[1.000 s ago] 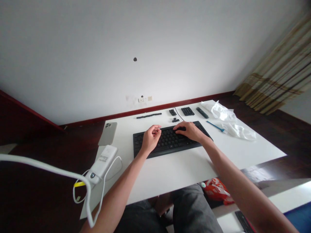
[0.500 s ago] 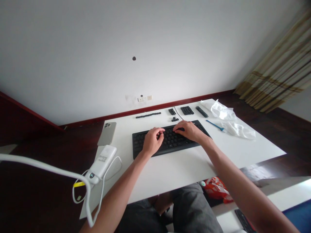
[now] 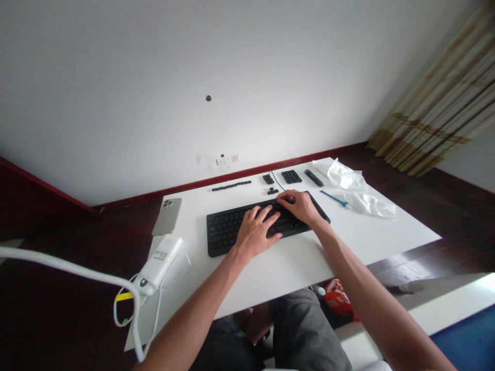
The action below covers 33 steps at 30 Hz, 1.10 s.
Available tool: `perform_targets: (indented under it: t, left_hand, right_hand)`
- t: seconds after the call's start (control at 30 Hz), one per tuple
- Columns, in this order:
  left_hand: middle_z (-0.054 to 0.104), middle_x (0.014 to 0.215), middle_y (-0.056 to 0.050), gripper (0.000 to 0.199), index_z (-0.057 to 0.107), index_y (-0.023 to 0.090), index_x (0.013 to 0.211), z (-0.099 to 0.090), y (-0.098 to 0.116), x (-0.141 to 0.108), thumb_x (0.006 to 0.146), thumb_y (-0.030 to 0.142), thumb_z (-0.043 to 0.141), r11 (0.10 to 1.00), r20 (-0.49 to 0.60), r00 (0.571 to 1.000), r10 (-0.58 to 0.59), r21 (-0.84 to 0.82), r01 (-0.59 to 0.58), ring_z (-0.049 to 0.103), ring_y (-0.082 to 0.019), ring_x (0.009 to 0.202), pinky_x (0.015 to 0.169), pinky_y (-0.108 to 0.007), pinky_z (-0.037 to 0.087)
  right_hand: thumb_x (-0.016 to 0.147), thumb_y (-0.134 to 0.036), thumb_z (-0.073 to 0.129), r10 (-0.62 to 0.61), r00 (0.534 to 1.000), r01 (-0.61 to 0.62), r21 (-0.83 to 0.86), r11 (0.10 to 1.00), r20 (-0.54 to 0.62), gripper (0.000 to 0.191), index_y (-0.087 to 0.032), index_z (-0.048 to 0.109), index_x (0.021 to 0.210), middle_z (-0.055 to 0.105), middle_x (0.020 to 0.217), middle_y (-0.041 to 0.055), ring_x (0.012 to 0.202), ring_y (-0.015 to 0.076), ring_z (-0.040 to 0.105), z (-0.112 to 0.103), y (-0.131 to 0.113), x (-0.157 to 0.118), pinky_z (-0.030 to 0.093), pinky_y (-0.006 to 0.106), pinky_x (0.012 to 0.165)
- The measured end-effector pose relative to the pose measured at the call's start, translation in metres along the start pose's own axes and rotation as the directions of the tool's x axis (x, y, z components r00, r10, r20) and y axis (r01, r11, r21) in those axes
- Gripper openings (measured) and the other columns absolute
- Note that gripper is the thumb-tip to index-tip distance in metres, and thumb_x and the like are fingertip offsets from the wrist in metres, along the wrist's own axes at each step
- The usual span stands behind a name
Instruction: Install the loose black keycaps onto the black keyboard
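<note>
A black keyboard (image 3: 222,232) lies on the white table, partly hidden under my hands. My left hand (image 3: 257,229) is flat on its middle keys, fingers spread. Toward the keyboard's far edge, right of centre, my right hand (image 3: 297,204) has thumb and forefinger pinched together; whatever may be between the fingertips is too small to make out. Behind the keyboard lie loose black keycaps: a long row (image 3: 231,186), a small block (image 3: 268,179), a little cluster (image 3: 273,191) and a larger block (image 3: 291,176).
A remote control (image 3: 314,178), a blue brush (image 3: 334,199) and crumpled clear plastic (image 3: 369,202) lie on the table's right side. At the left are a phone (image 3: 167,217) and a white power bank (image 3: 160,263) with its cable (image 3: 77,266). A black cord (image 3: 277,181) runs behind the keyboard.
My left hand has moved right along the keyboard and gone from curled fingers to spread ones. The right hand remains pinched near the far edge. The view has shifted slightly.
</note>
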State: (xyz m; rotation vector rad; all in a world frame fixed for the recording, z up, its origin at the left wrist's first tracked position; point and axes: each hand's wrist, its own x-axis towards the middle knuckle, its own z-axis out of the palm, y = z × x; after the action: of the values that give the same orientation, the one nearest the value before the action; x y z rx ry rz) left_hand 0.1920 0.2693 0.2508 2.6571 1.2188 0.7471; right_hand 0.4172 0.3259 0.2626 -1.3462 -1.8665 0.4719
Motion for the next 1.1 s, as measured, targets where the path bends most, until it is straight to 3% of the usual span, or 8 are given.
perform_targets:
  t: [0.23,0.33,0.53,0.73,0.8,0.9,1.0,1.1]
  left_hand:
    - [0.05,0.159,-0.008,0.059,0.057,0.031,0.149,0.011,0.006,0.0,0.094,0.051,0.066,0.995,0.025,1.0,-0.007,0.1,0.004,0.046,-0.039,0.137,0.112,-0.058,0.039]
    - [0.05,0.159,-0.007,0.059,0.057,0.032,0.148,0.012,0.006,-0.001,0.094,0.052,0.065,0.993,0.022,1.0,-0.01,0.114,0.007,0.045,-0.039,0.138,0.113,-0.058,0.038]
    - [0.048,0.161,-0.005,0.058,0.054,0.035,0.151,0.013,0.005,-0.003,0.097,0.055,0.059,0.992,0.025,1.0,0.005,0.126,-0.009,0.046,-0.039,0.139,0.113,-0.059,0.037]
    - [0.051,0.158,-0.008,0.057,0.056,0.033,0.15,0.01,0.006,-0.002,0.097,0.054,0.059,0.994,0.021,1.0,0.011,0.111,-0.013,0.047,-0.039,0.136,0.111,-0.058,0.039]
    - [0.057,0.151,-0.009,0.055,0.059,0.031,0.147,0.009,0.005,-0.002,0.097,0.055,0.058,0.993,0.028,1.0,0.014,0.117,-0.017,0.048,-0.038,0.135,0.111,-0.058,0.038]
    - [0.06,0.147,-0.009,0.054,0.061,0.032,0.145,0.011,0.004,-0.003,0.097,0.056,0.058,0.993,0.024,1.0,0.013,0.12,-0.016,0.048,-0.037,0.136,0.113,-0.057,0.037]
    - [0.053,0.156,-0.008,0.058,0.056,0.032,0.15,0.015,0.005,-0.004,0.097,0.058,0.058,0.994,0.014,1.0,0.01,0.107,-0.011,0.046,-0.039,0.139,0.114,-0.059,0.037]
    - [0.054,0.155,-0.008,0.059,0.057,0.032,0.149,0.01,0.006,-0.002,0.096,0.057,0.061,0.997,0.002,1.0,0.007,0.077,-0.007,0.048,-0.038,0.136,0.114,-0.057,0.039]
  right_hand:
    - [0.089,-0.042,0.068,0.026,0.999,-0.025,0.055,0.998,-0.02,0.022,-0.023,0.078,0.092,0.078,0.09,0.0042,0.077,0.0211,0.064,0.006,0.001,-0.001,0.051,0.037,0.079]
    - [0.087,-0.052,0.07,0.082,0.997,-0.08,0.266,0.961,0.006,0.03,-0.022,0.075,0.088,0.075,0.086,0.0041,0.076,0.0209,0.063,0.008,-0.008,0.002,0.051,0.036,0.078]
    - [0.087,-0.075,0.057,0.144,0.987,-0.147,0.762,0.63,0.071,0.065,-0.026,0.026,0.057,0.021,0.053,-0.0054,0.049,0.0128,0.023,-0.012,-0.059,0.028,0.033,0.031,0.05]
    - [0.08,-0.084,0.059,0.019,0.931,-0.328,0.815,0.478,0.364,0.073,-0.026,0.022,0.056,0.013,0.051,-0.0085,0.044,0.0091,0.011,0.004,-0.077,0.05,0.016,0.028,0.044]
    - [0.077,-0.085,0.063,0.058,0.884,-0.43,0.758,0.49,0.464,0.075,-0.026,0.022,0.055,0.013,0.048,-0.0095,0.043,0.0083,0.009,0.028,-0.067,0.049,0.01,0.028,0.043]
    - [0.077,-0.078,0.07,0.069,0.892,-0.415,0.747,0.52,0.448,0.072,-0.026,0.024,0.057,0.015,0.049,-0.0101,0.045,0.0082,0.01,0.052,-0.052,0.044,0.011,0.028,0.045]
    - [0.081,-0.081,0.061,0.095,0.957,-0.278,0.774,0.569,0.274,0.07,-0.026,0.023,0.059,0.015,0.052,-0.009,0.047,0.01,0.012,0.053,-0.042,0.043,0.016,0.029,0.046]
    - [0.084,-0.08,0.057,0.123,0.991,-0.13,0.579,0.805,0.052,0.067,-0.026,0.027,0.058,0.023,0.054,-0.0058,0.051,0.0121,0.021,0.049,-0.034,0.042,0.023,0.03,0.049]
